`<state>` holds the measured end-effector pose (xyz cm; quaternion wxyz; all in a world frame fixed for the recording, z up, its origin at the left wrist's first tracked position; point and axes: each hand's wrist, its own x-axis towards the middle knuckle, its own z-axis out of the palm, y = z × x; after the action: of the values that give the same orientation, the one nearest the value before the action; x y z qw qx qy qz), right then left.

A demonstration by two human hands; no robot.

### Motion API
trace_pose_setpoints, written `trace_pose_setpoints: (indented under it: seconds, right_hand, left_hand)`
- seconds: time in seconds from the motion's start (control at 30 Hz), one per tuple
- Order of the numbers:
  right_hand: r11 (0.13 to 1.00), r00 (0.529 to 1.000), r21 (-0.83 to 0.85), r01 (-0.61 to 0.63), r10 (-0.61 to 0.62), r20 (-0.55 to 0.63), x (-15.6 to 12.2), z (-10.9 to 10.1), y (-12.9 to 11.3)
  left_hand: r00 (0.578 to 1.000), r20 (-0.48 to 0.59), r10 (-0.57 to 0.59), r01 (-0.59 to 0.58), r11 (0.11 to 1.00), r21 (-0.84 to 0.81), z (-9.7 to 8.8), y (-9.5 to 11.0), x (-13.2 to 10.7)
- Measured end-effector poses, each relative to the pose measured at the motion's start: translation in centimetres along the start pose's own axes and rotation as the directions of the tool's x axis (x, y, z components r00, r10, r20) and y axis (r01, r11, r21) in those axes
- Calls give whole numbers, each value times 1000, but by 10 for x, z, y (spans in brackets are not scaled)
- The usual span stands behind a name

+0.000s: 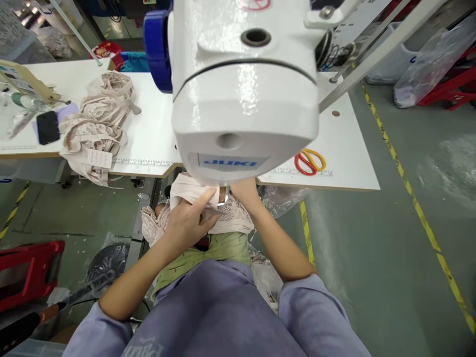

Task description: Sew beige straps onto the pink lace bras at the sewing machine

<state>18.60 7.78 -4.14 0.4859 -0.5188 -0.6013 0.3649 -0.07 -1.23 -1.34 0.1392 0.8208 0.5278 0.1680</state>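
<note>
Under the head of a white JUKI sewing machine (245,114), a beige lace garment (232,218) lies over my lap and up to the machine's working end. My left hand (188,220) is closed on a smooth folded part of the cloth, pinching it between thumb and fingers. Close by on the right, my right hand (243,192) reaches in under the machine head, by the metal presser part (223,195). The machine head hides its fingers, so their grip does not show.
A heap of beige lace garments (100,124) with a tag lies on the white table (148,134) to the left, near a black phone (47,127). Red and yellow-handled scissors (310,161) rest on the right. A red stool (29,272) stands low at left.
</note>
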Motion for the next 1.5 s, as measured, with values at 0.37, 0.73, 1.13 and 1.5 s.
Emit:
trace_pose_setpoints:
  seconds: [0.37, 0.73, 1.13, 1.5]
  right_hand:
    - [928, 957, 240, -284, 257, 138, -119, -14, -10]
    - [911, 944, 248, -330, 314, 100, -149, -33, -29]
    - [882, 923, 273, -384, 358, 143, -155, -39, -31]
    - [769, 782, -156, -620, 621, -50, -215, -152, 66]
  left_hand:
    - [998, 39, 39, -41, 998, 41, 39, 42, -53]
    - [965, 212, 157, -97, 958, -271, 43, 46, -80]
    - [945, 320, 69, 82, 897, -434, 19, 36, -79]
    - [995, 94, 41, 8, 883, -470, 19, 28, -78]
